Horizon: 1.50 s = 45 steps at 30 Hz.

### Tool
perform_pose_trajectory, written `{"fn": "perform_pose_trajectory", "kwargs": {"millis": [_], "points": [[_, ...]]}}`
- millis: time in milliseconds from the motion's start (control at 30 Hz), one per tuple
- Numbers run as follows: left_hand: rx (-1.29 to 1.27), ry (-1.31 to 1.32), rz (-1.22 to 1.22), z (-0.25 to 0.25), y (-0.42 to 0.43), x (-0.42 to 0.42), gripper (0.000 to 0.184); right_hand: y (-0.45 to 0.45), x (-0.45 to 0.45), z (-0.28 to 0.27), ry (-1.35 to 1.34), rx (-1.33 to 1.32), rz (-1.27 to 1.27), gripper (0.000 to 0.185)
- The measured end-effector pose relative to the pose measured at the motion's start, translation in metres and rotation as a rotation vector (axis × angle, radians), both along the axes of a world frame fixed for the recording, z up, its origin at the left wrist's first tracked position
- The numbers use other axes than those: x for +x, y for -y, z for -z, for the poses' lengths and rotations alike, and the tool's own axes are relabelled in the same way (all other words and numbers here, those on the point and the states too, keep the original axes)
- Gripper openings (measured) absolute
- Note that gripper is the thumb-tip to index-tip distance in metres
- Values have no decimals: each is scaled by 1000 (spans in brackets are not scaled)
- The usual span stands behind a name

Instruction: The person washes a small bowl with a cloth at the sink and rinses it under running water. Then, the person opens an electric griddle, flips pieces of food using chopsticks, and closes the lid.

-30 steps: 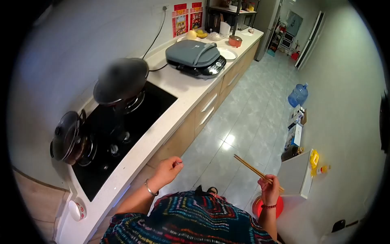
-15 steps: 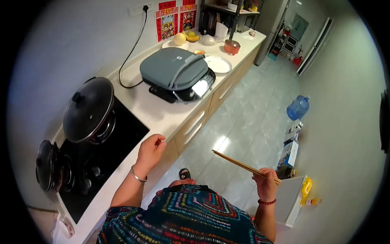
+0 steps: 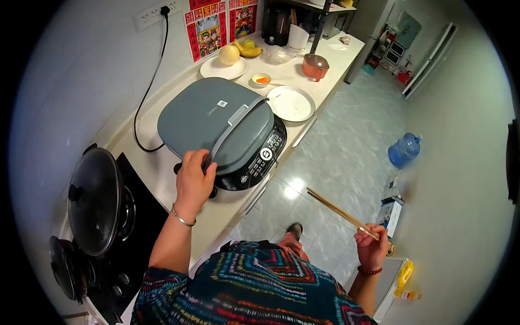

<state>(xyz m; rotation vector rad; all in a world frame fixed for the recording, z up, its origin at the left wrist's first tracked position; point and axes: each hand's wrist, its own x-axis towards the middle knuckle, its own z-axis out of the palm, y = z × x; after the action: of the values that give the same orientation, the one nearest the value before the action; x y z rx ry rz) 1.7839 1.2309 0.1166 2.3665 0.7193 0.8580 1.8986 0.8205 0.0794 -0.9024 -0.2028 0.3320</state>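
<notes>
A grey electric griddle (image 3: pixel 208 116) with a closed lid, a curved lid handle and a black control panel stands on the counter. At the near end of that handle is my left hand (image 3: pixel 194 181), thumb and fingers apart; whether they touch the lid is hard to make out. My right hand (image 3: pixel 372 246) is out over the floor on the right, closed around a pair of wooden chopsticks (image 3: pixel 341 212) that point up and to the left. Beyond the griddle lies a round white plate (image 3: pixel 291 104), with a small bowl (image 3: pixel 261 79) of something orange next to it.
To the left is a black stove (image 3: pixel 141 203) with a large lidded pan (image 3: pixel 95 200) and a smaller lidded pot (image 3: pixel 63 268). A power cord (image 3: pixel 146 103) runs from the wall to the griddle. A blue water jug (image 3: pixel 404 150) and boxes (image 3: pixel 390 211) line the right wall.
I have come forward along the counter, and the griddle appears nearer. My left hand has moved from beside the stove to the lid handle. The chopsticks remain in my right hand.
</notes>
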Motion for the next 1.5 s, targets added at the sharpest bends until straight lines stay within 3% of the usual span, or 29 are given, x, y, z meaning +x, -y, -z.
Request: {"fn": "perform_pose_trajectory", "kwargs": {"millis": [100, 367, 567, 633, 933, 1000, 1233, 1300, 1467, 1500], "points": [[115, -43, -61, 3, -1, 17, 25, -18, 60, 8, 33, 92, -99, 35], [138, -204, -386, 12, 10, 42, 13, -80, 219, -6, 66, 100, -375, 30], [281, -350, -487, 18, 14, 45, 9, -120, 293, -1, 59, 151, -609, 29], [260, -440, -487, 15, 14, 47, 9, -132, 300, 2, 40, 164, -627, 29], [257, -405, -453, 13, 4, 43, 10, -149, 291, 3, 22, 187, -668, 30], [246, -405, -437, 6, 0, 43, 9, -150, 288, 2, -42, 207, -561, 32], [310, -191, -321, -53, -50, 34, 16, -169, 264, -9, -18, 187, -544, 31], [274, -187, -389, -75, -73, 36, 22, -175, 256, -12, -44, 175, -529, 31], [-176, -161, -461, -131, -144, 36, 29, -187, 238, -16, -63, 103, -483, 29], [-86, -137, -391, -133, -165, 32, 29, -188, 235, -15, -56, 84, -478, 28]]}}
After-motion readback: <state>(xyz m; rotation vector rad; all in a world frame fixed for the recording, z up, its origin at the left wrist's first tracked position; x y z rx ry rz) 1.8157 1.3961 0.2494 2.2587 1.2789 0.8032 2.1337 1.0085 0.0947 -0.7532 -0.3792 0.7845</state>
